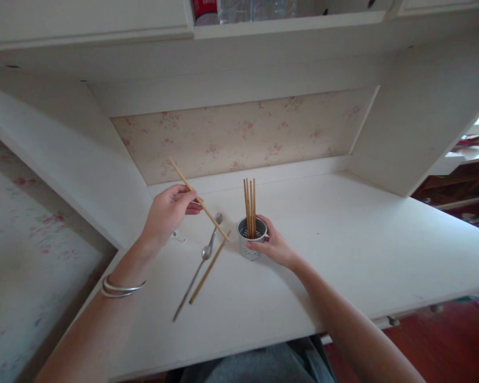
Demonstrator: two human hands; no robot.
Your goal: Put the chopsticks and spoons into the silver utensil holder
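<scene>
My left hand (175,207) pinches a wooden chopstick (213,219) in the air, its lower end slanting down to the right. My right hand (273,243) is wrapped around the right side of a perforated metal utensil holder (250,249) standing upright on the desk. Several chopsticks (249,207) stand in that holder. Between my hands another chopstick (207,272) lies on the white surface. Beside it rest a long-handled metal spoon (192,282) and a second metal spoon (214,229), partly overlapping.
The white desk (367,239) has side panels and a floral back panel (247,133). A shelf with clear plastic bottles (247,10) hangs overhead. A small white object (178,235) lies partly hidden behind my left wrist. Drawer knobs (393,321) show below the front edge.
</scene>
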